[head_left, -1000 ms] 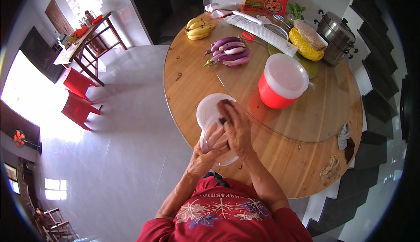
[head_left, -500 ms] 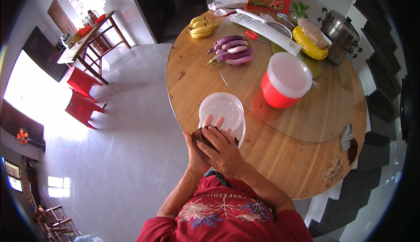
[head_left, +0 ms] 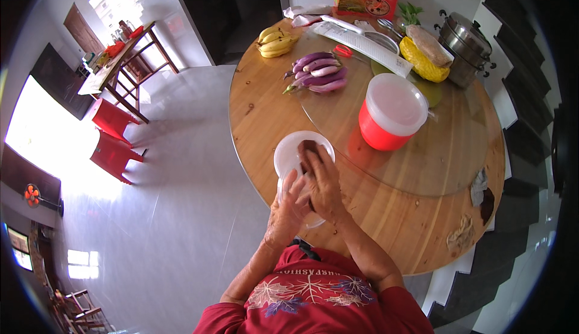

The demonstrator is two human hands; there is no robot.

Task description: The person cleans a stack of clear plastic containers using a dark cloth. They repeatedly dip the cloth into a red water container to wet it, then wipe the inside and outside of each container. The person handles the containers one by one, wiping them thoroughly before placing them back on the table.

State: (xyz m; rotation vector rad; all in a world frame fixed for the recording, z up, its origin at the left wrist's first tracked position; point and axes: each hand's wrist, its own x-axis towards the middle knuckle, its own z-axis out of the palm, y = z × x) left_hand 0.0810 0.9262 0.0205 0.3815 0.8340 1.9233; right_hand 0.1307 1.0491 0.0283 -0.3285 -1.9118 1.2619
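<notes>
My right hand is closed round a dark brown cloth, its folds showing past the fingertips. Beside it, my left hand has its fingers stretched and apart, slightly blurred, nearly touching the right. Beyond the hands, a round translucent white plastic container rests on the wooden table, partly covered by the cloth and fingers. Below it, a clear round plastic piece shows its rim around my hands. They hide most of it, and I cannot tell whether it lies on the table or touches my left fingers.
On the round table are bananas, purple eggplants, a red tub with a whitish lid, a white grater and a steel pot. Crumpled rags lie at the right edge. Dark stairs rise alongside.
My right hand has moved forward with the brown cloth, over the white container. The left hand has come off the cloth, its fingers now spread beside the right. The view has tilted slightly.
</notes>
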